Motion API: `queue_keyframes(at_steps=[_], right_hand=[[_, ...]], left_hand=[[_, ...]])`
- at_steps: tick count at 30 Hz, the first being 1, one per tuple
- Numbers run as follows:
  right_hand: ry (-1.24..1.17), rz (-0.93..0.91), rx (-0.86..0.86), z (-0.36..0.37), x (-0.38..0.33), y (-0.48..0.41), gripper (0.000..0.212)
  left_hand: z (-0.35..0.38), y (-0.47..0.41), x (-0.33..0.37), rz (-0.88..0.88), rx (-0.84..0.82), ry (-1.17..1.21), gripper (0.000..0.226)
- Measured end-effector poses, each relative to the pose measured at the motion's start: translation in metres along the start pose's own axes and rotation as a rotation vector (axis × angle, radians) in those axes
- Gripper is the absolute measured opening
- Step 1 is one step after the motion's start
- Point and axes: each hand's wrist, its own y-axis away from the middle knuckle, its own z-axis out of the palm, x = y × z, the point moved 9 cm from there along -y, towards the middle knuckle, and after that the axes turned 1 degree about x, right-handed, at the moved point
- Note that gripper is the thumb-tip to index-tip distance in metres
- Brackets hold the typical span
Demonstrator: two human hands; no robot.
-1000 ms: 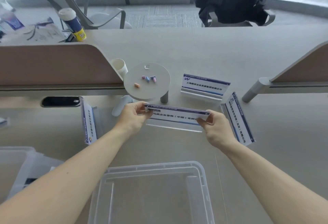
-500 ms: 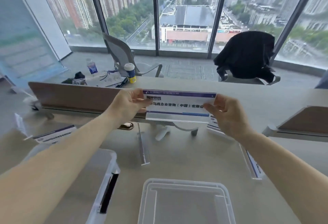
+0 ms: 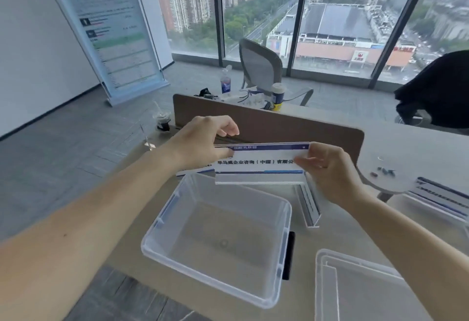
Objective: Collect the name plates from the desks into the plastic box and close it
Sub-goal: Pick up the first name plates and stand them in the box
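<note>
one white name plate (image 3: 258, 163) (blue-edged)

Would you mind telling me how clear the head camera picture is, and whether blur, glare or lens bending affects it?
Head view: even daylight from the windows, no harsh glare; wide-angle bending curves the window frames; slight motion softness, yet the held name plate text stays partly legible; the clear plastic box shows faint reflections; poster print is too soft to read.
</note>
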Motion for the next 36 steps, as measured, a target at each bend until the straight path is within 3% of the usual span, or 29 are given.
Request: queue_keyframes(at_steps=[5,8,10,15,18,20,23,25,31,36], right_hand=[[0.118,-0.139,-0.122,0.073,-0.059,-0.018,0.033],[-0.053,-0.051,-0.015,0.104,-0.05,-0.038,0.008],[-0.148,0.122,0.033,0.137,-0.022,-0.041,0.023],[-0.353,0.734,-0.244,0.284,0.066,0.02,0.047],[-0.488,0.947,-0.344,0.353,0.092,0.052,0.061],[-0.543,1.004,-0.372,0.388,0.105,0.062,0.054],[-0.537,1.062,-0.375,0.415,0.117,0.07,0.014],[-0.47,1.085,-0.366,0.426,0.127,0.072,0.019],[-0.389,1.151,-0.344,0.46,0.161,0.075,0.022],[-0.428,1.2,-0.351,0.474,0.172,0.083,0.018]], left_hand=[[-0.001,0.017,-0.023,0.04,-0.159,-0.318,0.011],[0.001,0.024,-0.069,-0.1,-0.131,-0.226,0.006],[0.008,0.029,-0.105,-0.219,-0.119,-0.186,0.009],[0.052,0.048,-0.188,-0.494,-0.117,-0.206,0.037],[0.091,0.06,-0.225,-0.602,-0.18,-0.176,0.037],[0.119,0.067,-0.245,-0.65,-0.239,-0.163,0.028],[0.151,0.074,-0.265,-0.71,-0.286,-0.115,0.015],[0.167,0.077,-0.273,-0.726,-0.331,-0.104,0.005],[0.209,0.076,-0.286,-0.696,-0.486,-0.16,0.032],[0.232,0.075,-0.288,-0.66,-0.559,-0.204,0.041]])
